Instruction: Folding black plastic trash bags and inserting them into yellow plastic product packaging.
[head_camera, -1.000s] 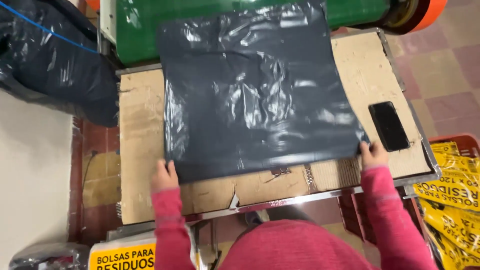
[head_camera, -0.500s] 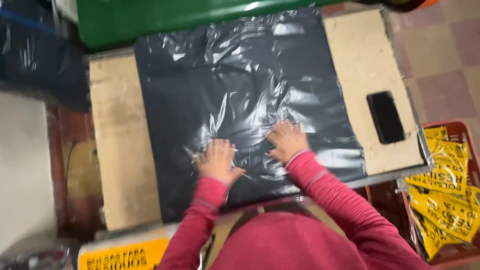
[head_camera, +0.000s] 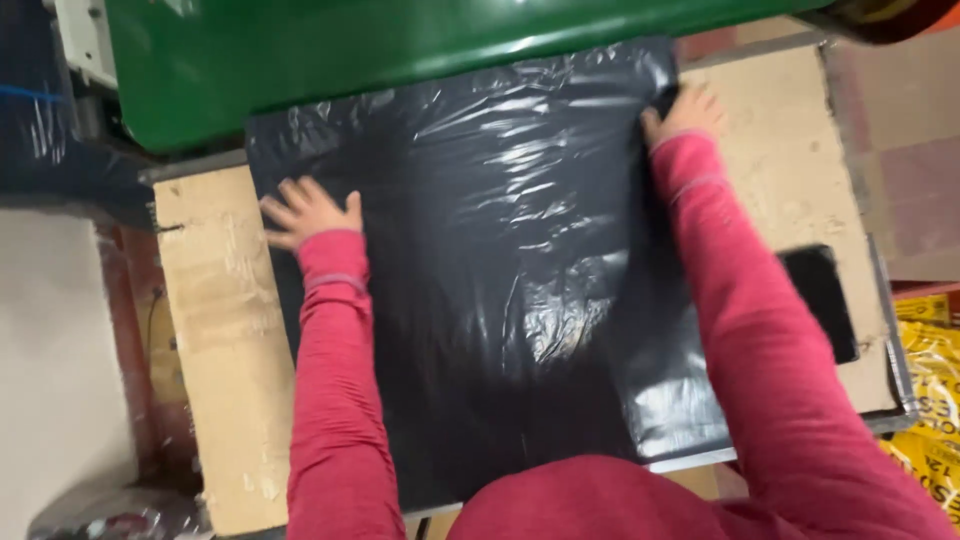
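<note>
A large black plastic bag (head_camera: 500, 280) lies spread flat on a cardboard-covered table (head_camera: 220, 330). My left hand (head_camera: 305, 210) presses flat on the bag near its far left edge, fingers spread. My right hand (head_camera: 680, 112) rests flat at the bag's far right corner, fingers on the plastic. Both arms wear red sleeves and reach across the bag.
A green bin (head_camera: 380, 60) lies across the table's far edge. A black phone (head_camera: 820, 300) sits on the table's right side, partly behind my right arm. Yellow printed bags (head_camera: 930, 400) fill a crate at the right. Dark bagged material (head_camera: 40, 140) is at the far left.
My hands slid from the bag's near edge to its middle, then outward to the far left edge and far right corner. The view moved closer over the table.
</note>
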